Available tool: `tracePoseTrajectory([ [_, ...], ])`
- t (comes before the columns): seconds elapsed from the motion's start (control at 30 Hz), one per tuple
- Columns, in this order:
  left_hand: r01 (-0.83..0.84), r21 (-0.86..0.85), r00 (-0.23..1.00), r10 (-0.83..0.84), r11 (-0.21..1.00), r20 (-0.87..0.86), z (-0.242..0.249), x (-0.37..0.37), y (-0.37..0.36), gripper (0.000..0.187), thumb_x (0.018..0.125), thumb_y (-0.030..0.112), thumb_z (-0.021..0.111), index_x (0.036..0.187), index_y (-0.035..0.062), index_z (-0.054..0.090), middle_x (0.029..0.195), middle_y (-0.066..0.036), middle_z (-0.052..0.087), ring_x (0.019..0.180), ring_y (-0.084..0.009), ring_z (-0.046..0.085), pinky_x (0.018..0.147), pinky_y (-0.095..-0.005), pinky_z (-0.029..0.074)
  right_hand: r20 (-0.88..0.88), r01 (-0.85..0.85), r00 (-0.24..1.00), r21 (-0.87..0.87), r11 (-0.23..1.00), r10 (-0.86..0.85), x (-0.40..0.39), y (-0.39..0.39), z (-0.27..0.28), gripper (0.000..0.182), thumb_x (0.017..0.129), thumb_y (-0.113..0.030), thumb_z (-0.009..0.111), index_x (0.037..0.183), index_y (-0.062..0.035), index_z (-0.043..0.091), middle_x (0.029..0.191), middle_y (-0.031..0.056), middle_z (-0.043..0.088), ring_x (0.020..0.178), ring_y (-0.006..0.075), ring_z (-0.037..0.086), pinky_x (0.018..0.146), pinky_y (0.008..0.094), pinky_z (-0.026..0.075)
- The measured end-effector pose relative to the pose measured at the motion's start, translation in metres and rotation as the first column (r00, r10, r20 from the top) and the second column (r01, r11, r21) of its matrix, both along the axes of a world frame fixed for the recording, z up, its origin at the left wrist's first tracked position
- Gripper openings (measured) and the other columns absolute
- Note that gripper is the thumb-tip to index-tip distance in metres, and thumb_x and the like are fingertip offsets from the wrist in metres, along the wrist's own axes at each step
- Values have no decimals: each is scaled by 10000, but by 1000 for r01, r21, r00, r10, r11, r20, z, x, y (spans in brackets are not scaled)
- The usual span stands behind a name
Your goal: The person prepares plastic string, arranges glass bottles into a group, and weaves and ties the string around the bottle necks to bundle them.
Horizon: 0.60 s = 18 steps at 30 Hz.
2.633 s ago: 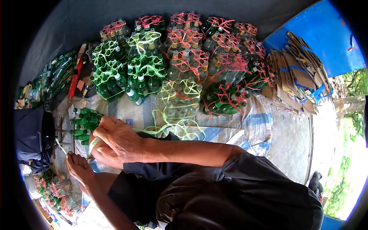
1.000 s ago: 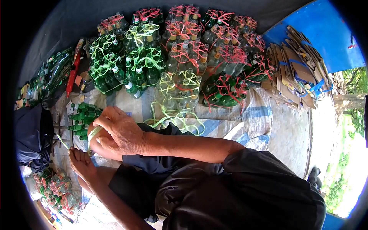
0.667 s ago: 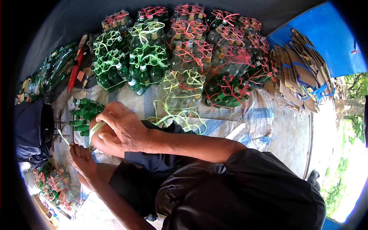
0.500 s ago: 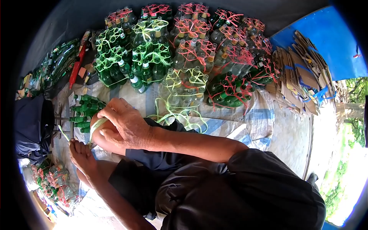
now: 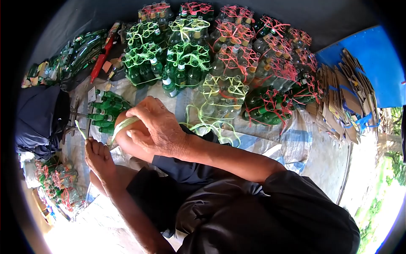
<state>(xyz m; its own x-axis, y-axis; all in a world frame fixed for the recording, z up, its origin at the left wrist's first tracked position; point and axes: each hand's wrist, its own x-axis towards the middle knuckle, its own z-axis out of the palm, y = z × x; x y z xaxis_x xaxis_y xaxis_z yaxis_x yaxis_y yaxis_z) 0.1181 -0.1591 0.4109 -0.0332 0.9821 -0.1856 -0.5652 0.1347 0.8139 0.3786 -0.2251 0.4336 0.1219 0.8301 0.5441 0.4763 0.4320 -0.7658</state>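
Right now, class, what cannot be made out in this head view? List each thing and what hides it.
In the head view:
- Whether the right hand grips the green ribbon: its own back hides the palm.
- Inside of the left hand: hidden by curled fingers.
- Parts of the loose green bottles: hidden behind the knee.
- Print on the white bottle label: too small.

Tarp (image 5: 137,93) gives passing room before tied bottles (image 5: 182,78) (loose twine (image 5: 210,124) sprawls there).

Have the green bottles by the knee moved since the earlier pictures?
No: against the tied bottles beyond, the green bottles keep their place; the whole view shifted.
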Motion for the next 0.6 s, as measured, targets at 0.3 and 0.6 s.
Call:
tracePoseTrajectory([
  [0.3,-94,-43,993,90,995,-75,5,5,0,187,1096,215,472,1034,62,559,648,65,320,520,-62,257,452,-237,222,-19,-26,999,-1,1000,26,0,2,0,390,837,-154,734,1186,-43,598,1012,161,580,951,348,593,808,445,518],
  [0.6,-134,-44,986,128,990,-108,13,14,-3,174,1090,199,472,1021,62,555,637,61,319,515,-65,246,452,-243,227,19,-11,1000,26,1000,11,-1,4,-3,401,816,-168,726,1174,-40,597,1033,169,560,913,351,622,775,432,552],
])
